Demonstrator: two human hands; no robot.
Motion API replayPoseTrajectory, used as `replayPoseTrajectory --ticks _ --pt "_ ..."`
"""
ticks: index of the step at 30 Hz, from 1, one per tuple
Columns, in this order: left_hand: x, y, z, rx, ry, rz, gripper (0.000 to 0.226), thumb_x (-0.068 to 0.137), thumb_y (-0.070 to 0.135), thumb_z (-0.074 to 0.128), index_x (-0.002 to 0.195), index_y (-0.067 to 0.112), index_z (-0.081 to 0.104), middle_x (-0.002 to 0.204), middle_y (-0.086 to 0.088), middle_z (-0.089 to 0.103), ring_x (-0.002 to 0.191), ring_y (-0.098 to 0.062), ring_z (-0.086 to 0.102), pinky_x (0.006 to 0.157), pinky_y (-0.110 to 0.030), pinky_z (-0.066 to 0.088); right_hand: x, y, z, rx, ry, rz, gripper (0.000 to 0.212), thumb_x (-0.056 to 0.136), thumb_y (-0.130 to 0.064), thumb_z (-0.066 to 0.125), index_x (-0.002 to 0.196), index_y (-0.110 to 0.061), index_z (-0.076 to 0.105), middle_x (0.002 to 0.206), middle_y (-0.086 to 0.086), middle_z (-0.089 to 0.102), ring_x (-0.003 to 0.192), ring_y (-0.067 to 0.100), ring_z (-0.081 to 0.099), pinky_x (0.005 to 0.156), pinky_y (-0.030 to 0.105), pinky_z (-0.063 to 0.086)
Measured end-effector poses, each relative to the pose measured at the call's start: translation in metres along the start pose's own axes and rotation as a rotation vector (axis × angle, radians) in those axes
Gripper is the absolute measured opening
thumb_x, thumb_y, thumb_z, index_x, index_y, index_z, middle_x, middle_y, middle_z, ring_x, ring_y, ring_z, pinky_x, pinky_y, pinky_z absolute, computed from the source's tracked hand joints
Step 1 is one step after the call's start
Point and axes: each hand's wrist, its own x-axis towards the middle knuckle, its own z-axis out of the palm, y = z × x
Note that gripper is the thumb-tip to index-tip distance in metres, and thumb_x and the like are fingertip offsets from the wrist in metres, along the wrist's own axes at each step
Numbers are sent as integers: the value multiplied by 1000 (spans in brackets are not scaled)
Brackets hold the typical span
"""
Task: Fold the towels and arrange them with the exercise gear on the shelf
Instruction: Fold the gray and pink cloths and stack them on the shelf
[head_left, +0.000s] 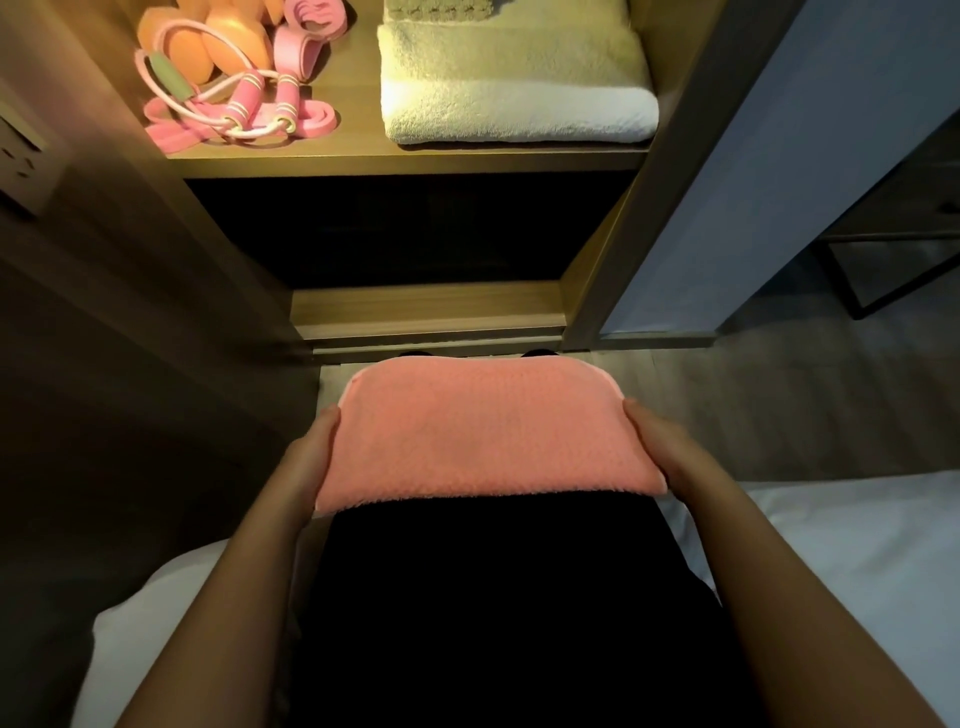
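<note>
Folded pink towel (488, 436) lies over the lap, in front of the shelf (363, 156). Left hand (311, 457) and right hand (660, 441) grip its short ends, fingers probably tucked underneath. Soft, light, floppy; best supported from both ends.

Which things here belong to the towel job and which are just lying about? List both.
Job:
- pink towel, held by the left hand and right hand
- white towel, on the shelf
- pink bands and orange weights, on the same shelf

Lying about:
- wall socket
- bed
</note>
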Motion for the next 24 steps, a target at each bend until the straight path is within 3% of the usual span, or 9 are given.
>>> replayPoseTrajectory --ticks 3,5,7,10,15,19,24 --pt "1 14 -2 82 -62 28 53 95 64 40 120 21 56 118 -13 60 109 -35 56 98 -50 44 -1 -11 1 26 -66 34 60 97 -61 38 133 -14 50 109 7 57 85 19 52 76 37 40" --pt "-1 22 0 155 -18 74 52 98 54 43 133 17 52 125 -11 58 107 -31 55 91 -47 45 -1 -16 0 62 -87 38 55 98 -54 44 133 -13 50 99 3 55 83 18 51 70 36 40" --pt "-3 30 -1 147 27 152 49 100 47 44 137 16 50 119 -8 58 98 -27 55 74 -40 43 -3 -21 -3 122 -62 15 47 99 -49 47 129 -14 51 101 3 57 85 19 53 70 36 41" --pt "-11 43 -5 171 69 300 36 101 45 43 121 18 56 101 -3 58 90 -22 56 64 -36 41 -10 -36 -7 188 -15 -82 31 100 -44 47 119 -20 53 97 1 59 88 19 56 62 33 39" --pt "-42 75 1 198 122 542 33 100 43 44 103 14 59 102 -6 59 90 -23 56 68 -35 41 -28 -73 -12 216 40 -243 14 99 -33 49 99 -24 60 102 2 63 90 19 59 64 33 41" --pt "-70 95 11 219 129 677 33 101 38 45 114 9 58 104 -10 57 86 -24 52 66 -35 37 -42 -96 -16 198 10 -343 15 97 -30 51 99 -17 59 102 4 61 90 19 57 69 34 42" --pt "-100 105 41 193 93 752 26 100 32 48 111 10 57 112 -17 59 98 -36 59 77 -45 48 -63 -114 -3 193 -16 -491 9 95 -26 54 100 -21 59 100 2 60 88 16 57 67 33 40"
